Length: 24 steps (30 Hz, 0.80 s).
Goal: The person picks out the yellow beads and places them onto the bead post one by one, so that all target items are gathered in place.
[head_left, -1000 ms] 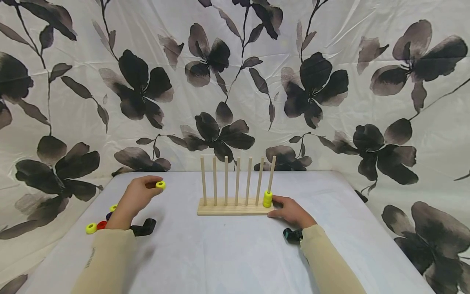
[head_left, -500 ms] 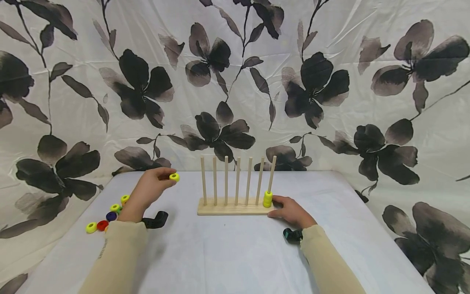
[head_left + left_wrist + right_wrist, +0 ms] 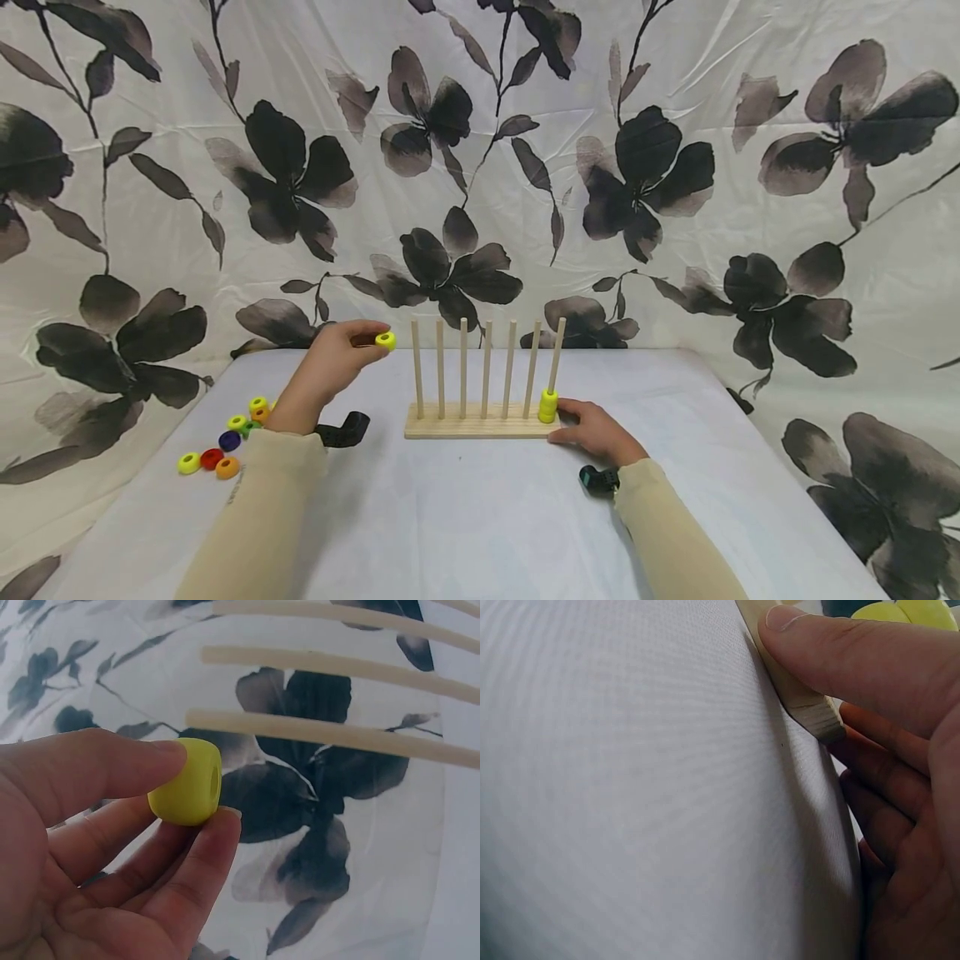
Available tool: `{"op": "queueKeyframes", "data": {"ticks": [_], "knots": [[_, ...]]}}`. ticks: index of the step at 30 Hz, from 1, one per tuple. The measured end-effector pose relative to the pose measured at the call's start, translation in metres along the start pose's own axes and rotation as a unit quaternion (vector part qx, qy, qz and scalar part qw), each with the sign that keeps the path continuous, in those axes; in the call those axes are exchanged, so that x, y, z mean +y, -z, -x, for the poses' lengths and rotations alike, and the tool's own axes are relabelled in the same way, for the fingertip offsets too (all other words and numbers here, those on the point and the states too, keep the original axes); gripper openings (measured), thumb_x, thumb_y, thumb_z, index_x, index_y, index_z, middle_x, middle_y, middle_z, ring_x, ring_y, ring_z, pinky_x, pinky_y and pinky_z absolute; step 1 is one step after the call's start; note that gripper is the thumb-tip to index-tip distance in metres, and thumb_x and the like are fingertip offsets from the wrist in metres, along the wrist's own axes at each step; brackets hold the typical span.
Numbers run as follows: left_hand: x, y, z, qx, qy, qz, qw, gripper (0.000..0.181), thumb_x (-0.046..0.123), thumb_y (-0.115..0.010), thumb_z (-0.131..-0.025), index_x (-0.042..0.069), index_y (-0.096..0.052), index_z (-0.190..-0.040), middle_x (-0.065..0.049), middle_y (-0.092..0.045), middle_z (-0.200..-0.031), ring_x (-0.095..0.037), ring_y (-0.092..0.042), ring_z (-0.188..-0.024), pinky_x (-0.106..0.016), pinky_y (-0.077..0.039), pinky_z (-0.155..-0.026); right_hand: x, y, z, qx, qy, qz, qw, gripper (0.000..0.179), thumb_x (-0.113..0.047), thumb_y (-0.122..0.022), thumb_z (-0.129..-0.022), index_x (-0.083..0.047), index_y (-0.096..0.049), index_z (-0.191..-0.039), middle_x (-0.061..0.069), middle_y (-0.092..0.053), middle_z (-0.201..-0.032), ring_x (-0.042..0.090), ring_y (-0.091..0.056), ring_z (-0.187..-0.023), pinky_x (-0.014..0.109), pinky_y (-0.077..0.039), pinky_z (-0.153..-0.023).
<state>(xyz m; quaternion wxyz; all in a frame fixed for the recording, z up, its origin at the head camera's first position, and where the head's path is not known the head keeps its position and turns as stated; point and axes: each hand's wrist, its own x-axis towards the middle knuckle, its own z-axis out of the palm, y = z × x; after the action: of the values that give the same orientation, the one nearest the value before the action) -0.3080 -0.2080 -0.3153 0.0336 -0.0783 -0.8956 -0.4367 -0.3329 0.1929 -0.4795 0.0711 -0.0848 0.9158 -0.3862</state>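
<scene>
My left hand (image 3: 339, 360) pinches a yellow bead (image 3: 187, 782) between thumb and fingertips, raised above the table just left of the wooden peg stand (image 3: 480, 430). The bead's hole shows on its side in the left wrist view. Several thin upright pegs rise from the stand, and the leftmost peg (image 3: 417, 367) is closest to the held bead. Yellow beads (image 3: 548, 406) are stacked low on the rightmost peg. At the stand's right end, my right hand (image 3: 596, 432) grips the base, its thumb (image 3: 840, 656) on the front edge and its fingers round the end.
On the table's left side lie loose beads: yellow (image 3: 189, 463), red (image 3: 212, 458), orange (image 3: 227, 468), purple (image 3: 229, 441) and green ones, partly behind my left forearm. A flowered cloth (image 3: 480, 167) hangs behind the white table (image 3: 480, 533).
My left hand has moved right and upward with the yellow bead, toward the leftmost peg, uncovering more loose beads. My right hand stays at the stand's end.
</scene>
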Motion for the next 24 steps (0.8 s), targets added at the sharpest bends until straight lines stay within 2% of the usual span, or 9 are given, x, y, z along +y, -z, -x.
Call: {"op": "queueKeyframes", "data": {"ticks": [9, 16, 24], "knots": [[0.021, -0.006, -0.004, -0.011, -0.016, 0.019, 0.9996, 0.043, 0.017, -0.062, -0.094, 0.01, -0.055, -0.135, -0.012, -0.059, -0.13, -0.03, -0.056, -0.12, -0.049, -0.047, -0.103, 0.001, 0.0, -0.002, -0.001, -0.002, 0.002, 1.0, 0.075, -0.037, -0.078, -0.08, -0.018, -0.046, -0.145, 0.009, -0.042, -0.152, 0.035, -0.031, -0.144, 0.058, -0.025, -0.116], [0.041, -0.013, -0.007, -0.023, -0.041, 0.027, 0.9985, 0.042, 0.017, -0.064, -0.093, 0.01, -0.057, -0.134, -0.011, -0.06, -0.13, -0.028, -0.057, -0.12, -0.046, -0.048, -0.103, 0.0, 0.001, -0.001, -0.002, -0.007, 0.003, 1.0, 0.075, -0.038, -0.078, -0.079, -0.019, -0.047, -0.145, 0.009, -0.041, -0.152, 0.035, -0.031, -0.144, 0.059, -0.026, -0.115], [0.063, -0.024, -0.01, -0.023, -0.073, 0.034, 0.9964, 0.037, 0.013, -0.065, -0.092, 0.009, -0.061, -0.128, -0.011, -0.062, -0.125, -0.027, -0.06, -0.115, -0.043, -0.05, -0.099, -0.001, 0.001, -0.001, -0.003, -0.003, 0.0, 1.0, 0.075, -0.037, -0.079, -0.079, -0.019, -0.048, -0.144, 0.01, -0.042, -0.152, 0.035, -0.03, -0.144, 0.058, -0.025, -0.116]]}}
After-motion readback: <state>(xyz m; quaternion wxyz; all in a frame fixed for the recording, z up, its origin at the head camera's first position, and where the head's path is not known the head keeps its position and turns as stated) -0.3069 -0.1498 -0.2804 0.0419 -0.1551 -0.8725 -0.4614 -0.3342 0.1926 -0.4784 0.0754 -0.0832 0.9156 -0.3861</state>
